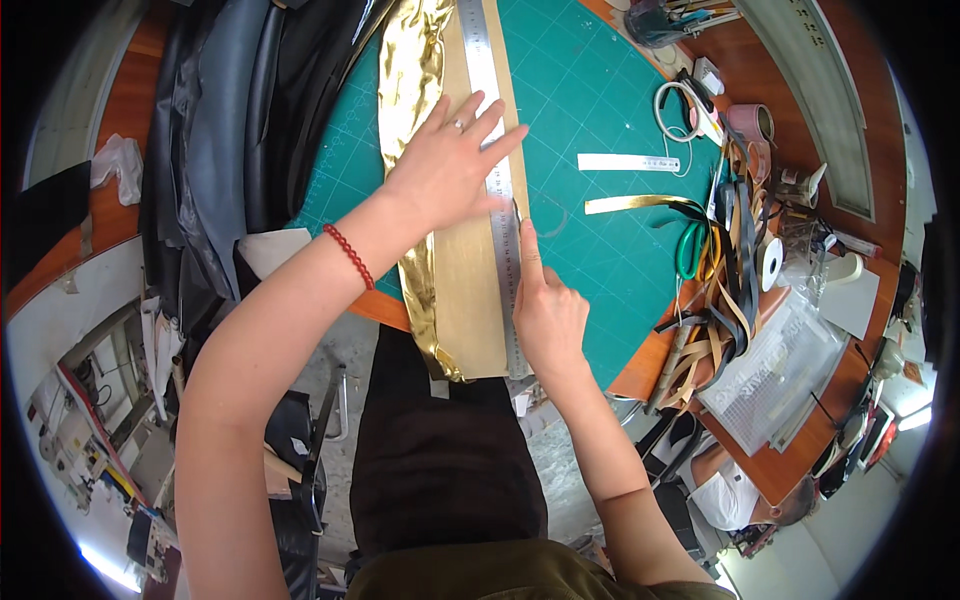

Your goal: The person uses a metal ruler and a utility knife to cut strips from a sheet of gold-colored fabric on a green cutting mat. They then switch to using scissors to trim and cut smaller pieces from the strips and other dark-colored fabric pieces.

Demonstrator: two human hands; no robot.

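- while the left grip (452, 165) lies palm down across the long steel ruler (503, 255), its fingers are fanned wide and close on nothing; it presses rather than grasps.
- just beside the ruler's right edge, the right grip (550, 315) is curled with its index finger stretched forward; a thin dark tip shows near that fingertip, but how far the grip is closed, and on what, cannot be told.
- directly beneath the ruler is the tan sheet (467, 300), with crinkled gold material (412, 70) along its left side, partly under the left wrist.
- for a straight pass along the ruler, even pressure from the left grip would serve best, its thumb well back from the edge, since it sits close ahead of the right index finger.
- the right grip should probably follow the edge without pushing sideways; the sheet's near end seems to overhang the worktop (635, 375), so it may shift if leaned on.
- right of both grips, on the green cutting mat (565, 90), lie a short ruler (622, 162) and a narrow gold strip (630, 203).
- far ahead and to the right of the grips, a tool pot (648, 25) holds slim-handled tools, too small to identify.
- right of the right grip, beyond the straps (742, 285), clear plastic packaging (770, 375) lies flat; its contents, if any, are unclear.
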